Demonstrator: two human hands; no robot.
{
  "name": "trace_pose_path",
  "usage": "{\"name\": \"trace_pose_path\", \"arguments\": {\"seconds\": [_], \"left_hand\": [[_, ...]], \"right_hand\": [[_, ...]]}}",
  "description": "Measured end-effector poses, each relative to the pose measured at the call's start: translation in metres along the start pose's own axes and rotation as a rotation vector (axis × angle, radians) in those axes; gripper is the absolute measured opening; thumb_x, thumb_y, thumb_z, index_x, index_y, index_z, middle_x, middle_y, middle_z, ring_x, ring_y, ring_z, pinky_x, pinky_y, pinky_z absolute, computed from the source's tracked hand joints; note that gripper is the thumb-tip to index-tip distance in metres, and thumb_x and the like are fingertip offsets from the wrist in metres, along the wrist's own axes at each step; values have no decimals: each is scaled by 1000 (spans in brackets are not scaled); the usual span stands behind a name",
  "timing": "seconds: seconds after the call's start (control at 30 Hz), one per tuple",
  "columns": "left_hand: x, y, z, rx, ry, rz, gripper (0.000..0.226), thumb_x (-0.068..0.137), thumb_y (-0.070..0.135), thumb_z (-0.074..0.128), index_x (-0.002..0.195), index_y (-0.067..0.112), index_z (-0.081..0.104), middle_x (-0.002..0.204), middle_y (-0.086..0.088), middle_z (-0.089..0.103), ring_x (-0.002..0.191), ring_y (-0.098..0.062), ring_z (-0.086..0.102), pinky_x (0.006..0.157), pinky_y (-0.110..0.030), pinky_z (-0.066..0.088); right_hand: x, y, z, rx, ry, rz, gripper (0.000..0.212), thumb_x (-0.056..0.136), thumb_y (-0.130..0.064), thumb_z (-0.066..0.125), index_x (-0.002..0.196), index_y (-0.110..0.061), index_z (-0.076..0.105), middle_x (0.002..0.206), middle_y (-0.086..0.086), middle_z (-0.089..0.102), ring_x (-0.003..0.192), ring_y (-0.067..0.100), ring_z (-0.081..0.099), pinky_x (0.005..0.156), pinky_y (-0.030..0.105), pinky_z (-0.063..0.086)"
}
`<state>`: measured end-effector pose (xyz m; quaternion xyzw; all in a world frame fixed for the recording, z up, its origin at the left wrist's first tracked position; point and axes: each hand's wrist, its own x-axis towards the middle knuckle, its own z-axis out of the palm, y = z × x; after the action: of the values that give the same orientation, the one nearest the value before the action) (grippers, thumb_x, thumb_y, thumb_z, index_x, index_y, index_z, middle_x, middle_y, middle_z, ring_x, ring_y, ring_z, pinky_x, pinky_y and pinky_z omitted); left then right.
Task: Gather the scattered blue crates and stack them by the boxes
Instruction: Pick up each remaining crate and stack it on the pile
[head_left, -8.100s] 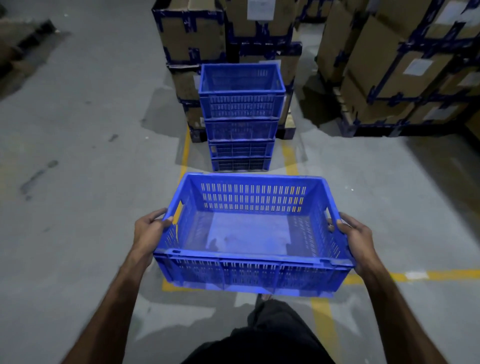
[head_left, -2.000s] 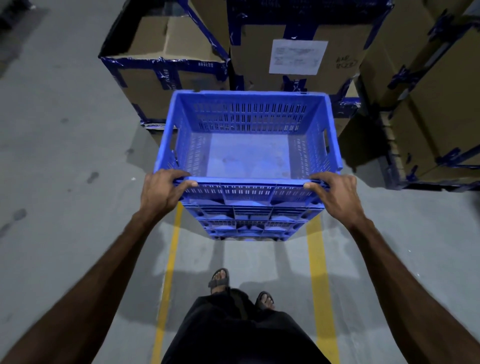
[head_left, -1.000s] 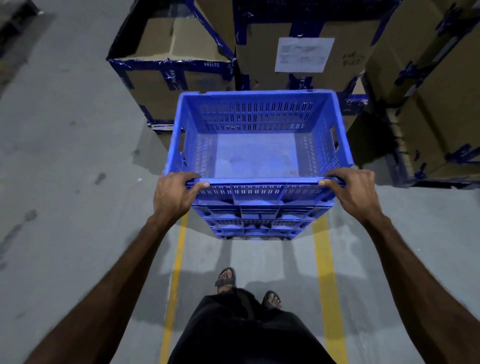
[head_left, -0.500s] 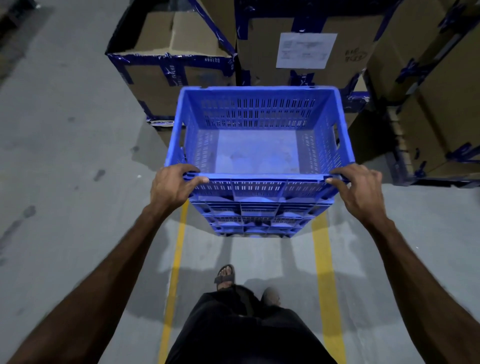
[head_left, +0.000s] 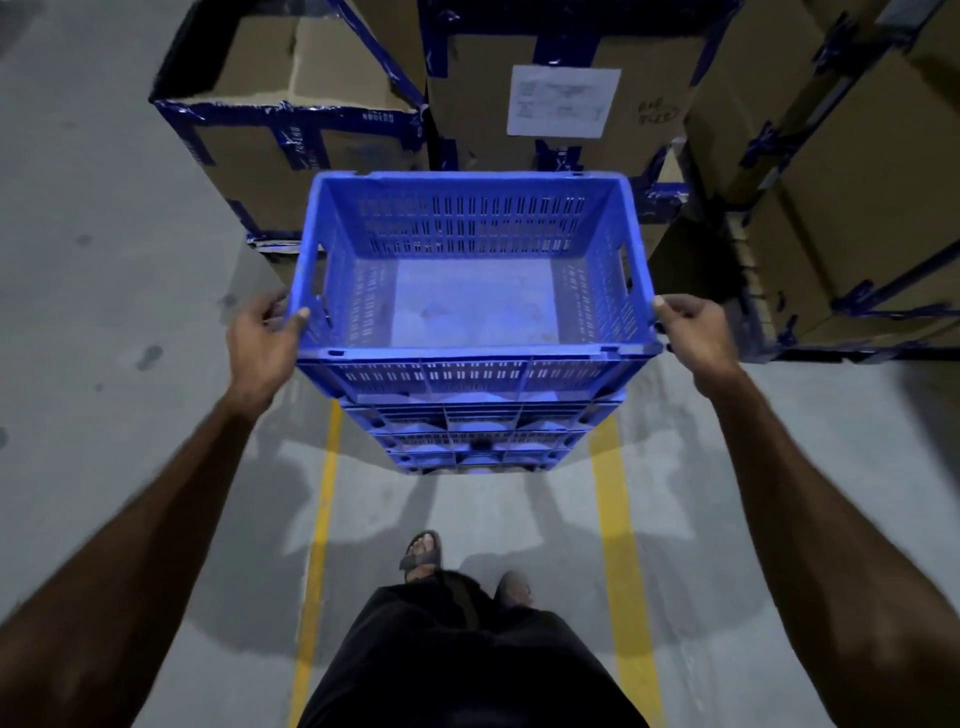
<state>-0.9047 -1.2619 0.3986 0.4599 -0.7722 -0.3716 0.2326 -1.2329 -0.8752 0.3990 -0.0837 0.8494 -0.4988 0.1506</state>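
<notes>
Crate held at both ends atop the stack

Top crate (head_left: 470, 270) sits on the stack of blue crates (head_left: 475, 426), directly between the two hands, in front of the cardboard boxes (head_left: 311, 150). Left hand (head_left: 262, 338) is at the crate's left end wall near the front corner: its thumb (head_left: 300, 317) lies over the rim and the fingers curl on the outside of the wall, beside the handle slot, so it grips that end. Right hand (head_left: 693, 327) meets the right end near the front corner, its fingers bent round the outer edge of the rim; how tightly it grips is hard to tell, as the wall hides the fingertips. Both arms reach forward from the bottom corners of the view.

The top crate is empty, with only its pale floor showing through the open top. The crates beneath show only their slotted front walls. The box at left has an open top with flaps folded in; its contents cannot be seen. A white label (head_left: 563, 101) is stuck on the box behind the crate. Two yellow floor lines (head_left: 618, 545) run toward the stack, and a sandalled foot (head_left: 422, 556) stands between them
</notes>
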Motion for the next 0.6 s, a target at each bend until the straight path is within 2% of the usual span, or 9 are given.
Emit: {"name": "trace_pose_path", "arguments": {"seconds": [0.1,0.23,0.33,0.47,0.6], "left_hand": [[5,-1,1,-105,-36,-51,28,94,18,67,121,11,72,106,-11,74,91,-16,66,89,-35,54],[8,-3,2,-182,-64,-93,28,96,16,64,122,11,72,105,-8,73,91,-17,66,94,-40,56],[15,-10,0,-177,-56,-128,38,88,30,67,123,17,74,106,-7,77,90,-17,70,96,-45,58],[10,-4,4,-218,-61,-128,33,94,18,64,125,14,72,105,-9,76,90,-17,68,95,-41,58],[9,-3,5,-228,-48,-148,34,93,19,65,125,14,72,105,-9,76,89,-17,68,96,-43,58]], "right_hand": [[8,3,4,48,-42,81,21,99,-28,64,83,-18,74,89,17,74,74,19,64,72,38,53],[7,-2,2,131,-56,166,22,98,-28,66,81,-16,74,79,-1,71,76,15,66,68,33,57],[7,-6,1,165,-63,200,19,97,-28,68,82,-17,74,83,-2,72,81,16,69,71,36,60],[6,-4,2,195,-73,222,17,96,-31,69,88,-17,73,85,-4,72,83,13,70,69,34,58],[7,0,2,222,-70,227,17,95,-33,69,92,-17,73,86,-4,73,86,14,71,69,33,57]]}}
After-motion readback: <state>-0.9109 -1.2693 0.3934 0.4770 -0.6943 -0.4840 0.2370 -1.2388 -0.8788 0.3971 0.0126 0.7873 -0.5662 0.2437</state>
